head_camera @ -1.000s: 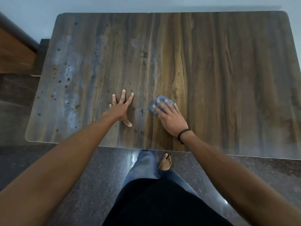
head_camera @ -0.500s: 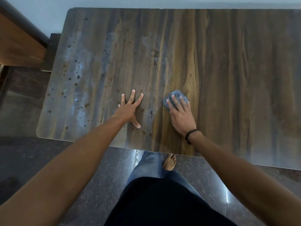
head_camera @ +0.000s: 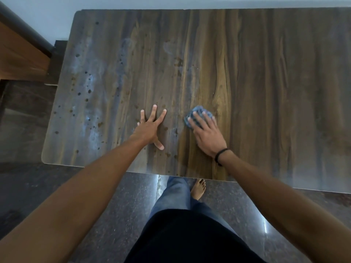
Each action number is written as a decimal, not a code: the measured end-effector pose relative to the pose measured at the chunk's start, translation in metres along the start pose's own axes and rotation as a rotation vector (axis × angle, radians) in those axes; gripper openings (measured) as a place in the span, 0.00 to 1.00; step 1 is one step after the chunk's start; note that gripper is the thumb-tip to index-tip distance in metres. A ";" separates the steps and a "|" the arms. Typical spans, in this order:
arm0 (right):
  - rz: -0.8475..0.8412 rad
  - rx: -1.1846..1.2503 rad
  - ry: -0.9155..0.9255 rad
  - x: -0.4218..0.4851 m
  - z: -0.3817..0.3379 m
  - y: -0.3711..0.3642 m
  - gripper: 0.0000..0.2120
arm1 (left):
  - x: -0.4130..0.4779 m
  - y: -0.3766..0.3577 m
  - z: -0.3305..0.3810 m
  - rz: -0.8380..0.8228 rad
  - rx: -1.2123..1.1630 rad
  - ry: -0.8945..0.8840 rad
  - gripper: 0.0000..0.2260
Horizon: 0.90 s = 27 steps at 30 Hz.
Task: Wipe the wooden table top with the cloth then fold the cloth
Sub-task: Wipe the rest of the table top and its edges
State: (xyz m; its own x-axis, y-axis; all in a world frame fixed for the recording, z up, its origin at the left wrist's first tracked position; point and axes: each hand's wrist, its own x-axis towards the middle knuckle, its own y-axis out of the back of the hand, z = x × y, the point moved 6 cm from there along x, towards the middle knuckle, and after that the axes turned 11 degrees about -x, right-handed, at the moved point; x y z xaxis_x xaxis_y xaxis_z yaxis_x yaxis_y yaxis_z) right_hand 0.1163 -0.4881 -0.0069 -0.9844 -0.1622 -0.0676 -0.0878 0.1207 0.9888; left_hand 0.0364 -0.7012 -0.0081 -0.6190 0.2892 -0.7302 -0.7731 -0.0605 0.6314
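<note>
A bunched blue cloth (head_camera: pixel 199 111) lies on the wooden table top (head_camera: pixel 266 82), a little right of the middle near the front edge. My right hand (head_camera: pixel 207 133) lies flat over it with straight fingers pressing it down; only the cloth's far rim shows past my fingertips. My left hand (head_camera: pixel 150 128) rests palm down on the wood with its fingers spread, a hand's width to the left of the cloth. The left part of the table top carries dark spots and pale smears.
A wooden cabinet or door (head_camera: pixel 17 54) stands at the far left beside the table. A pale wall (head_camera: pixel 171 2) runs behind the table's back edge. My legs and one bare foot (head_camera: pixel 198 188) stand on the dark stone floor (head_camera: pixel 117 215) below the front edge.
My right hand has slid the cloth slightly to the right along the wood. My left hand has stayed planted, and my view has shifted a little leftward.
</note>
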 end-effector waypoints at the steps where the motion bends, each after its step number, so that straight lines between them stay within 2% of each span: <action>1: 0.002 -0.026 0.113 -0.014 -0.012 -0.006 0.26 | 0.000 0.000 0.000 0.002 0.001 -0.003 0.68; 4: -0.052 -0.107 0.557 -0.074 -0.036 -0.027 0.27 | 0.002 0.000 -0.002 0.000 0.003 0.002 0.69; 6: -0.084 -0.146 0.724 -0.082 -0.028 -0.029 0.28 | 0.004 -0.002 -0.002 -0.002 0.008 0.002 0.69; 7: -0.103 -0.157 0.745 -0.069 -0.020 -0.027 0.28 | 0.004 -0.002 -0.002 -0.004 0.009 0.002 0.69; 9: -0.093 -0.147 0.618 -0.022 -0.002 -0.017 0.28 | 0.006 -0.002 -0.004 -0.011 0.004 0.003 0.69; 13: -0.058 -0.015 0.002 0.062 0.048 0.014 0.25 | 0.005 -0.003 -0.005 -0.006 0.009 0.017 0.69; 14: -0.060 0.012 -0.082 0.066 0.049 0.016 0.25 | 0.005 -0.002 -0.004 -0.008 0.009 0.016 0.70; 16: -0.041 -0.013 -0.056 0.054 0.031 0.013 0.26 | 0.006 -0.003 -0.004 -0.012 0.005 0.009 0.70; 21: -0.080 -0.046 0.340 -0.026 -0.010 -0.012 0.24 | 0.008 -0.003 -0.004 -0.012 -0.004 0.013 0.70; 24: -0.120 -0.111 0.502 -0.001 0.004 -0.007 0.25 | 0.010 -0.002 -0.001 -0.014 0.005 0.031 0.71; 25: -0.109 -0.129 0.473 0.022 0.014 -0.003 0.25 | 0.011 -0.002 -0.001 -0.014 0.005 0.033 0.72; 27: -0.100 -0.090 0.232 0.073 0.044 0.010 0.26 | 0.010 -0.003 -0.003 -0.012 0.007 0.038 0.72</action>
State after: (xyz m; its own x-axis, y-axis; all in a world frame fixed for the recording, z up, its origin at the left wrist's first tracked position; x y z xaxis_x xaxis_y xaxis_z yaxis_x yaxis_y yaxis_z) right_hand 0.0366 -0.4561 -0.0081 -0.9095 -0.3902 -0.1436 -0.1590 0.0073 0.9873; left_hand 0.0317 -0.7004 -0.0181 -0.6148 0.2530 -0.7469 -0.7794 -0.0501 0.6246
